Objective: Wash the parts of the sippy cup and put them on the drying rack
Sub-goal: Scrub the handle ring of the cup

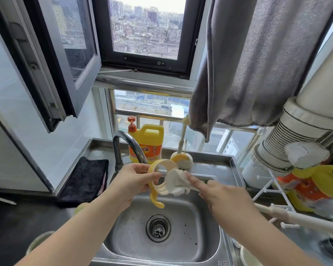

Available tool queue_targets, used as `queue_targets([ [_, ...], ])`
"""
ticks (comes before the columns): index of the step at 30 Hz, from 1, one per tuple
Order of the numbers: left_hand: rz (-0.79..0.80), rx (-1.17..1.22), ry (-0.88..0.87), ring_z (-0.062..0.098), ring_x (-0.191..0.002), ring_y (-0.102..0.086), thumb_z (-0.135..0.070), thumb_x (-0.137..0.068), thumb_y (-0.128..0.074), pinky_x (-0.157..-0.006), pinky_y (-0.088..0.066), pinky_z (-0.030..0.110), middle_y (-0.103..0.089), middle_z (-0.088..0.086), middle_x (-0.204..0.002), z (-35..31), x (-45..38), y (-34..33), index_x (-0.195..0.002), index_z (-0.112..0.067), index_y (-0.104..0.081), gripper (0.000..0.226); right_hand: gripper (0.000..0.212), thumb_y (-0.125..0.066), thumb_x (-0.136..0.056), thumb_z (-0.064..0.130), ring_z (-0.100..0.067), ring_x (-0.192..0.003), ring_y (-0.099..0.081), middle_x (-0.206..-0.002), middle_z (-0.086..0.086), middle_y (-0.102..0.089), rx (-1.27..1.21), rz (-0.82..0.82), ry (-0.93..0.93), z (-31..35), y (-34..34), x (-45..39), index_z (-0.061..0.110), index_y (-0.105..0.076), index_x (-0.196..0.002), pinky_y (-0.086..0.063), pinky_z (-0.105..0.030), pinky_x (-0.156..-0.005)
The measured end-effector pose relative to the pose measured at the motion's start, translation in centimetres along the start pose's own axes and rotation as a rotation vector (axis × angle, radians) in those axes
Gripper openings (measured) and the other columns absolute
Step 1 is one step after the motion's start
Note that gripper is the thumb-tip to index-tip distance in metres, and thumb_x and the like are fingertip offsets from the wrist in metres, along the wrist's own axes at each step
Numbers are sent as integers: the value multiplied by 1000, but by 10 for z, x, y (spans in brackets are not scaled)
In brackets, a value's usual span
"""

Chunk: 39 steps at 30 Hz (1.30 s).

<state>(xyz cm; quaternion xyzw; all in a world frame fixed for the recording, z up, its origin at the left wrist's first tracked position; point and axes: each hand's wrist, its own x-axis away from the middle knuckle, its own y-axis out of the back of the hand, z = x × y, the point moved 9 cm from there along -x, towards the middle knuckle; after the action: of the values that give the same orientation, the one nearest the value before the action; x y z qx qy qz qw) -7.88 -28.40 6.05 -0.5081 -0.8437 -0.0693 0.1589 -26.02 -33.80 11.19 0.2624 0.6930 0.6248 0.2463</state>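
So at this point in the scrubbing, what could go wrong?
The left hand pinches the yellow handle ring by its edge above the sink; a hard push from the sponge brush in the right hand could knock it loose. The faucet looks dry, so soap may stay on.

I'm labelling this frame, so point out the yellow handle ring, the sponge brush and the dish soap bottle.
yellow handle ring (154,191): head view, on its lower yellow handle.
sponge brush (174,182): head view, on the white sponge head.
dish soap bottle (149,145): head view, on the yellow body.
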Motion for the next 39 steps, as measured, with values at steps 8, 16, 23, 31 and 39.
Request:
queue_targets([
  [8, 9, -52, -63, 20, -72, -67, 2, -71, -78, -67, -54, 29, -74, 14, -84, -2, 0, 0, -94, -7, -72, 25, 86, -26, -103, 29, -25, -86, -54, -101, -1, -38, 8, 189, -40, 6, -20, 0, 57, 56, -99, -25, -30, -51],
  [16, 35, -120, -165, 26, -81, -70, -5, -80, -73, -77, -57, 36, -74, 10, -83, -7, -2, -10, -91, -11, -73, 12, 78, -32, -96, 9, -29, -85, -52, -92, -1, -30, -27, 186, 22, 16, -19, -11, 54, 11, -142, -24, -31, -53],
  [23, -72, -326, -339, 11, -69, -69, -18, -71, -82, -63, -52, 18, -74, -2, -74, -28, 1, -8, -88, -17, -75, 18, 68, -31, -97, 13, -20, -82, -58, -102, -2, -55, -466, 266, -61, 21, -37, -14, 61, -12, -140, -42, -33, -67],
  [31, -96, -418, -444, -3, -59, -60, -23, -70, -83, -59, -48, 12, -70, -9, -70, -38, 6, -11, -89, -18, -75, 22, 69, -33, -97, 12, -21, -79, -58, -93, 2, -55, -437, 258, -36, 25, -34, -8, 61, -13, -140, -43, -30, -68],
  [39, -185, -493, -614, 9, -63, -55, -26, -73, -80, -61, -47, 23, -65, -7, -69, -54, 13, -12, -85, -18, -73, 16, 43, -36, -102, 25, -10, -50, -40, -59, 9, -48, -1240, 360, -175, 43, -47, -1, 64, -40, -120, -36, -20, -44],
])
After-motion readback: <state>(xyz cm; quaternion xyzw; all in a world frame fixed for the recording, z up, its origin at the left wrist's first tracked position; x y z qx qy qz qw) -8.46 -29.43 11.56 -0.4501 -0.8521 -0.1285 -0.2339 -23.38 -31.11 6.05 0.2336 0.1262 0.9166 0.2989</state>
